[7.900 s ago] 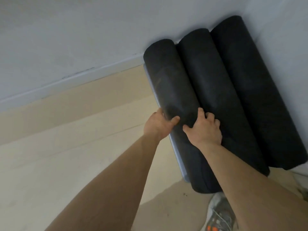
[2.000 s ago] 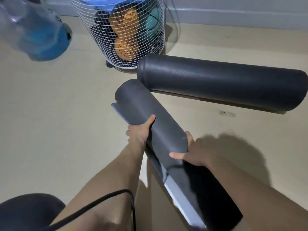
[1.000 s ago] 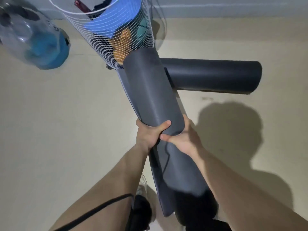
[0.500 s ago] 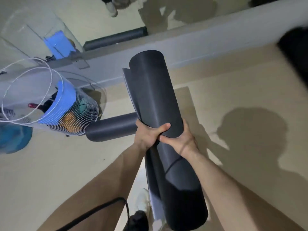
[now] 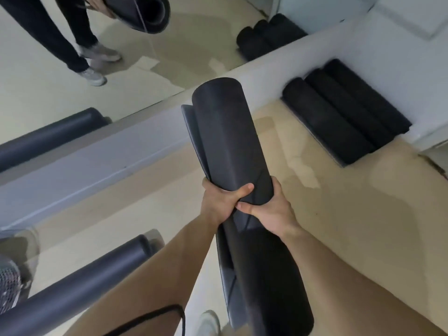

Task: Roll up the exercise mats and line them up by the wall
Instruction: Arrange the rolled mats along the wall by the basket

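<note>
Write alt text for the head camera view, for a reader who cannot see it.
The left hand and right hand grip a rolled dark mat above a beige floor. Three rolled mats lie side by side in the corner by the wall, upper right; another rolled mat lies on the floor at lower left.

A pale beige floor [image 5: 351, 214] is spread across the view, marked by soft shadows and lighter patches. A large mirror [image 5: 48, 88] is fixed at the upper left, and a plain grey band [image 5: 84, 166] is set beneath it, down to the floor. A wire mesh basket [image 5: 8, 287] is cut off by the left edge. A black cable [image 5: 180, 314] is looped at the bottom edge.
</note>
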A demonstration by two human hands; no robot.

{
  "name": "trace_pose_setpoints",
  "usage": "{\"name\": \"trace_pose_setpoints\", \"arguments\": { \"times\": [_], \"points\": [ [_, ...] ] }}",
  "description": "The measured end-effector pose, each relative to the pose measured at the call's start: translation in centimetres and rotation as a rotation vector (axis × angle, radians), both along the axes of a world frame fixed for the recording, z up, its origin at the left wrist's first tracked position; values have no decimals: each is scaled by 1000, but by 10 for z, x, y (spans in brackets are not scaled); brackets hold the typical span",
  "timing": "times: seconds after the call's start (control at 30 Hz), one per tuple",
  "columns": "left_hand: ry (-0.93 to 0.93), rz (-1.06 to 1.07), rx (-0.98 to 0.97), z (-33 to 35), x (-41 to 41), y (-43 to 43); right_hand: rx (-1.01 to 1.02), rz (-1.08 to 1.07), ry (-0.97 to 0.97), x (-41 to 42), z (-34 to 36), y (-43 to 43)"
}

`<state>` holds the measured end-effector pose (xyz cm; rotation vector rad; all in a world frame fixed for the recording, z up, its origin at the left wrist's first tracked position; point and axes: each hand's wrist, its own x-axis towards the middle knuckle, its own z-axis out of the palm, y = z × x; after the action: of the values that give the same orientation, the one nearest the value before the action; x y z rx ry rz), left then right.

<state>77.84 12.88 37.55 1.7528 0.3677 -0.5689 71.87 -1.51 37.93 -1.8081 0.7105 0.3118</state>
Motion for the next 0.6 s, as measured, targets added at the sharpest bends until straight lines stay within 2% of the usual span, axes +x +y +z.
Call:
{"name": "trace_pose_setpoints", "arguments": {
  "times": [0.13, 0.33, 0.6],
  "points": [
    [-3, -51, 3, -22, 53, -113, -19, -14, -25, 46, -25, -111],
    [36, -52, -31, -83, 133, -257, -138, 69, 46, 126, -71, -255],
    [141, 96, -101, -198, 227, -369, -209, 119, 146, 237, -170, -369]
  ]
}}
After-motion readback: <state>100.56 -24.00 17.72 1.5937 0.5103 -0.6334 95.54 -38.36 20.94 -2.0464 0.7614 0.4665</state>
